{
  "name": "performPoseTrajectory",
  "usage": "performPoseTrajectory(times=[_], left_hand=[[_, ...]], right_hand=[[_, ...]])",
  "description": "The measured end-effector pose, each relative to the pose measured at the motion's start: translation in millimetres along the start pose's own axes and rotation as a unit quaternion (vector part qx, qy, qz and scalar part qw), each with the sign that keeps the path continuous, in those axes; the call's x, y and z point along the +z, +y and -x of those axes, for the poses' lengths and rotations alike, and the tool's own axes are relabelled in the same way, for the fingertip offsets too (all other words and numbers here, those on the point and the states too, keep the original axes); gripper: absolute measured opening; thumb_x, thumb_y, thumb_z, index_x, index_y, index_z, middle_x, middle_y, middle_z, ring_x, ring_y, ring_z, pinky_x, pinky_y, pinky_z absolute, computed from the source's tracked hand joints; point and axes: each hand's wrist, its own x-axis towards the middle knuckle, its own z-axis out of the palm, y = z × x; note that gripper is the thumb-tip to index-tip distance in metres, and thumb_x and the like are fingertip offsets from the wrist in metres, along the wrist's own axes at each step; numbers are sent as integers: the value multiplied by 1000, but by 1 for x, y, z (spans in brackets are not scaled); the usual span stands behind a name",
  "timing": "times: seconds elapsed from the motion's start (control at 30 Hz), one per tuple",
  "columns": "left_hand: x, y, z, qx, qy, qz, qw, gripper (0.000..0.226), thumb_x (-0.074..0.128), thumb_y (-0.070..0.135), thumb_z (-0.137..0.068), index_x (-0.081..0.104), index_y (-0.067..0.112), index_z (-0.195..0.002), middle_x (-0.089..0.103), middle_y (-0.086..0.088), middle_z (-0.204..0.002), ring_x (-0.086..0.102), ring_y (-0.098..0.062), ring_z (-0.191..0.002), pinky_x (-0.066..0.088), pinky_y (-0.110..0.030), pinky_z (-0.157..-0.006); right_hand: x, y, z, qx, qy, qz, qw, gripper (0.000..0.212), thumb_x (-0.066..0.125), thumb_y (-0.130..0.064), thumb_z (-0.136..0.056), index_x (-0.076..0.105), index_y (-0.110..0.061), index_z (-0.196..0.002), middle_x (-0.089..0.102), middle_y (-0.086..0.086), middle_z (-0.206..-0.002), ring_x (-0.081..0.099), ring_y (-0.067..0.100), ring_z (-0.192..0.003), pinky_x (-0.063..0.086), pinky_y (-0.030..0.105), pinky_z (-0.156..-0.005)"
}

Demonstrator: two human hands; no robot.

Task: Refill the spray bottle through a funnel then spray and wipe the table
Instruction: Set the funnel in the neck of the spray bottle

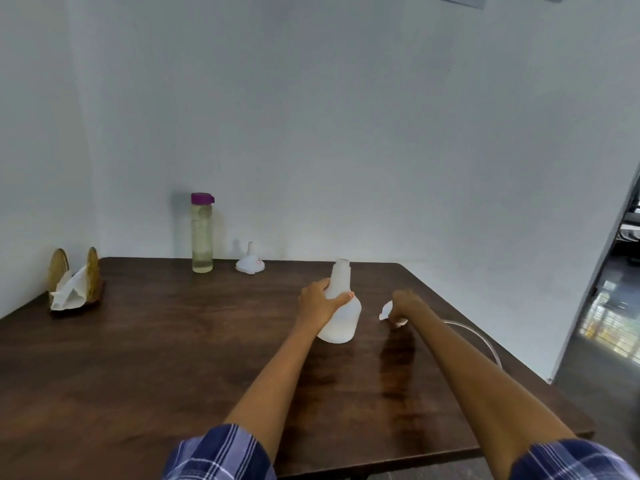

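Table (173, 358): dark wood, seen from above and near, set against a white wall.
Spray bottle (341, 308): white, upright right of centre; long axis vertical, open neck pointed up, head removed.
Left hand (320, 301): wrapped round the bottle's shoulder, thumb across the front, steadying it.
Right hand (405, 303): just right of the bottle, curled round the white spray head (389, 311) low over the tabletop; exact finger positions blurred.
Dip tube (474, 336): clear, trailed from the head toward the near right edge.
Funnel (250, 265): white, far side, mouth down, spout pointed up, well apart from the bottle.
Water bottle (202, 233): tall, clear, purple cap on, upright left of the funnel.
Napkin holder (74, 282): far left, white tissues inside.
Step, judged: head off and being laid aside; refill not begun.
Next move, judged: funnel fetched, flipped spout down, seated in the neck; purple cap opened before pouring.
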Motion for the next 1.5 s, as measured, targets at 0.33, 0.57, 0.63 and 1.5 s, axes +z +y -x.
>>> performPoseTrajectory(times=[0.33, 0.57, 0.63, 1.5], left_hand=[[-1, 1, 5, -3, -1, 12, 1000, 57, 65, 44, -83, 55, 11, -129, 59, -5, -129, 56, -23, -115, 42, -26, -85], [-3, 3, 6, -10, -12, 11, 1000, 59, 64, 47, -83, 54, 12, -130, 59, -6, -130, 56, -22, -115, 45, -28, -88], [-5, 4, 8, -14, -20, 6, 1000, 61, 63, 47, -84, 52, 12, -132, 57, -6, -132, 55, -23, -117, 46, -32, -93], [-211, -148, -1, -198, -77, -386, 898, 30, 54, 33, -93, 59, 9, -112, 62, -7, -114, 60, -20, -103, 50, -30, -89]], right_hand=[[9, 0, 3, 23, 49, -144, 988, 53, 70, -37, -79, 57, -3, -118, 57, 13, -123, 54, 30, -116, 46, 33, -90], [-24, 2, 6, -57, 111, -137, 983, 12, 60, -4, -67, 60, 2, -78, 63, 17, -91, 57, 26, -76, 49, 28, -62], [-33, 1, 4, -89, 179, -158, 967, 32, 52, 6, -75, 63, 7, -105, 64, 20, -111, 60, 33, -101, 52, 36, -83], [14, -253, -18, -265, 77, -255, 927, 35, 55, -14, -83, 58, -1, -115, 62, 15, -117, 58, 30, -109, 46, 33, -88]])
